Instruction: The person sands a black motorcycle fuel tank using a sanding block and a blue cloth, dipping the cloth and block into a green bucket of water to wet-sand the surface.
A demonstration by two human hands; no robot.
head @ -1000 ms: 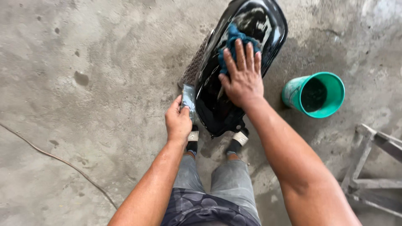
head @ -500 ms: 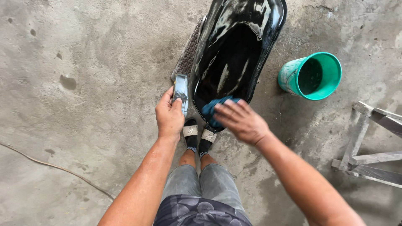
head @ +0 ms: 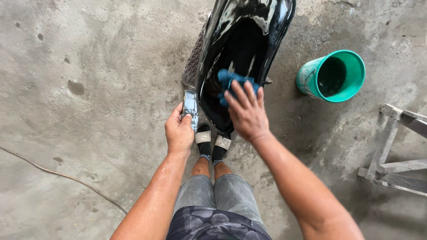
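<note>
My right hand (head: 246, 113) presses a soft blue cloth (head: 233, 82) flat on the wet, probably slippery black panel (head: 242, 44), standing on the floor (head: 89, 133); my left hand (head: 179, 131) clenches its stiff edge tab (head: 190, 106).

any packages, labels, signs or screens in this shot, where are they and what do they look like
None that can be made out: no package, sign or screen in view.
Glossy black curved panel: upright on the floor ahead, no label visible.
Teal plastic bucket: right of it, no label visible.
Grey flat piece: in the left hand, surface too blurred to tell.
</note>
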